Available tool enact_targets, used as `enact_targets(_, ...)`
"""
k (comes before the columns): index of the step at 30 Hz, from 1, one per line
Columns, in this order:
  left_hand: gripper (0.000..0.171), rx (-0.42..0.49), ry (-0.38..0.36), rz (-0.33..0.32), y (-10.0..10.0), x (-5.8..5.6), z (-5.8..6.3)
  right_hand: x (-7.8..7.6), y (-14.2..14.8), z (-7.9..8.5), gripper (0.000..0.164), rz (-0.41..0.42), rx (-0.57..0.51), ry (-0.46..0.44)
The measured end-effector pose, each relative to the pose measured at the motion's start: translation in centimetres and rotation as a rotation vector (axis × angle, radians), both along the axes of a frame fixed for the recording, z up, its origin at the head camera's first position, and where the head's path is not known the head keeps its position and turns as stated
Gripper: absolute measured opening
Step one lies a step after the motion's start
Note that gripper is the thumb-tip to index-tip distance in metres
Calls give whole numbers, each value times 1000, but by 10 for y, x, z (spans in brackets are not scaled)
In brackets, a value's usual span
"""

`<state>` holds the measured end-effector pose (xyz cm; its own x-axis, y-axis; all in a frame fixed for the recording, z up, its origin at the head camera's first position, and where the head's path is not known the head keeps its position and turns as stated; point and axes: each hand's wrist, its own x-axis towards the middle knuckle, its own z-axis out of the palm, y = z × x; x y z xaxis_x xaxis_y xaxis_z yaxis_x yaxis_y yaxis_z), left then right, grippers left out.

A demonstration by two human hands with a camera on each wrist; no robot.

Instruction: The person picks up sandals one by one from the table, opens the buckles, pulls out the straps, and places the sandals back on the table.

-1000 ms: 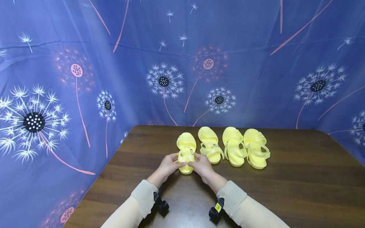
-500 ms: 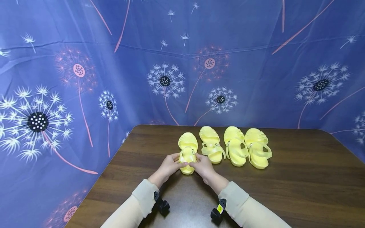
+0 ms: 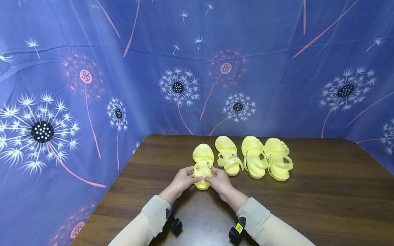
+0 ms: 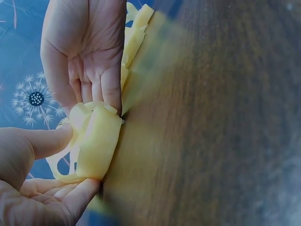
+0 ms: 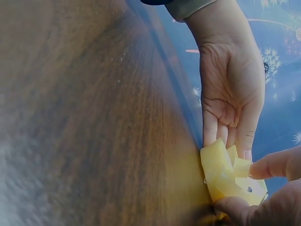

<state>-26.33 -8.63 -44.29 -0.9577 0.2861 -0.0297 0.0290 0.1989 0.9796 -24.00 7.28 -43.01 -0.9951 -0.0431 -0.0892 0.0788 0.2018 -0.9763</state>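
Observation:
A yellow sandal (image 3: pixel 203 152), the leftmost in a row, lies on the wooden table with its toe pointing away. My left hand (image 3: pixel 182 180) holds its left side and my right hand (image 3: pixel 220 181) its right side, both at the heel half. The thumbs meet over the back strap, while the other fingers go along the sides. In the left wrist view the smooth heel (image 4: pixel 99 143) shows between the two hands, with the strap standing up above the footbed. From the right wrist view, the sandal's heel end (image 5: pixel 218 172) is seen close against the tabletop.
Three more yellow sandals stand to the right: one (image 3: pixel 226 147) close by my right fingers, another (image 3: pixel 253 145), and the last (image 3: pixel 276 147). The brown table (image 3: pixel 332 191) ends at a blue dandelion-print cloth (image 3: pixel 271 85) behind and on the left.
Both hands and the held sandal have shifted very slightly towards me, the thumbs a touch lower over the heel. The other sandals have stayed in place.

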Motion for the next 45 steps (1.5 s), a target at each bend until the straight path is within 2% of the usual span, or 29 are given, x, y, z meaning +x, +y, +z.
enact_targets(9,61,-15,1,12,-2,7,1,4,-2,-2,67,-5,-21,-9)
enact_targets(14,61,-4,6,12,-1,8,2,5,-2,-1,67,-9,-10,-4)
enact_targets(20,61,-33,19,21,1,10,1,8,-1,-1,68,-16,6,-14)
enact_targets(32,60,-3,18,8,-1,18,2,14,-1,1,67,-12,-40,-10)
enact_targets(45,62,-62,18,20,-2,24,1,22,-2,0,67,-6,-81,-19)
